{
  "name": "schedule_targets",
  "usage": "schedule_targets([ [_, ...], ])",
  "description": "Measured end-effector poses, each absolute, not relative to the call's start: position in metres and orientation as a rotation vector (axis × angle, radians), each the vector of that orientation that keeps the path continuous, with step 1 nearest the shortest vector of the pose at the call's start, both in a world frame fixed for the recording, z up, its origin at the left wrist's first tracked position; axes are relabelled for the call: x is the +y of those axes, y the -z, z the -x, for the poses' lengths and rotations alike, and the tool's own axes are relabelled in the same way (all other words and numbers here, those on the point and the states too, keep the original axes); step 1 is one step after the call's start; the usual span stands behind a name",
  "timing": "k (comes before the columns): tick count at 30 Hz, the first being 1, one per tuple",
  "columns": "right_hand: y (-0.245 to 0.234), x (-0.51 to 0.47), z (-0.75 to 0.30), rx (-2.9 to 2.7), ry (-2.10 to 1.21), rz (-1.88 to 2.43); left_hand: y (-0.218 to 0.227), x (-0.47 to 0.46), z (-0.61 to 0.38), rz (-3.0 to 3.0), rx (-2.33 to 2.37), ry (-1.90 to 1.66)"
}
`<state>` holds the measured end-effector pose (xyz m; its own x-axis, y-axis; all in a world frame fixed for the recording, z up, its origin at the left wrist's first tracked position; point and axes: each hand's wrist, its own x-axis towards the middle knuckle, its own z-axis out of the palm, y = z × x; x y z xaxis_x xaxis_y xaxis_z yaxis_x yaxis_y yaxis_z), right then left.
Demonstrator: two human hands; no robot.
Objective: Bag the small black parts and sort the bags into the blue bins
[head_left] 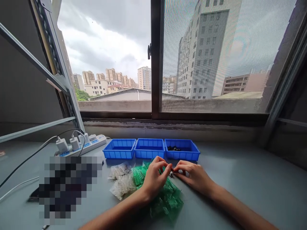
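My left hand (154, 177) and my right hand (193, 174) meet fingertip to fingertip over the grey table (240, 185). Both are pinched on a small metal part (171, 174) held between them. Under my left hand lies a heap of green plastic bags (165, 199). Just left of it lie two clear bags of small white parts (121, 182). Three blue trays (150, 148) stand in a row just beyond my hands; the right tray (182, 149) holds a few small dark parts.
A white power strip (81, 144) with chargers and cables sits at the back left. A blurred-out dark object (67, 188) lies on the left of the table. A window (155, 57) with a city view rises behind the trays.
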<state>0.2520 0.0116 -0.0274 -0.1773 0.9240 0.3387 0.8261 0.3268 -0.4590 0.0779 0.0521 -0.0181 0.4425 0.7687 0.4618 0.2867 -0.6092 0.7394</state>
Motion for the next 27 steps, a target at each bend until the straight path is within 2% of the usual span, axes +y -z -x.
schedule_targets([
  [11,0.028,0.015,-0.253,-1.833,-0.327,1.557,0.016,0.051,-0.076,-2.113,0.896,-1.046],
  [19,0.030,0.023,-0.246,-1.394,-0.950,1.265,0.013,0.050,-0.077,-2.083,0.867,-0.983],
  [27,0.030,0.023,-0.243,-1.256,-1.145,1.193,0.015,0.051,-0.077,-2.061,0.867,-1.006],
])
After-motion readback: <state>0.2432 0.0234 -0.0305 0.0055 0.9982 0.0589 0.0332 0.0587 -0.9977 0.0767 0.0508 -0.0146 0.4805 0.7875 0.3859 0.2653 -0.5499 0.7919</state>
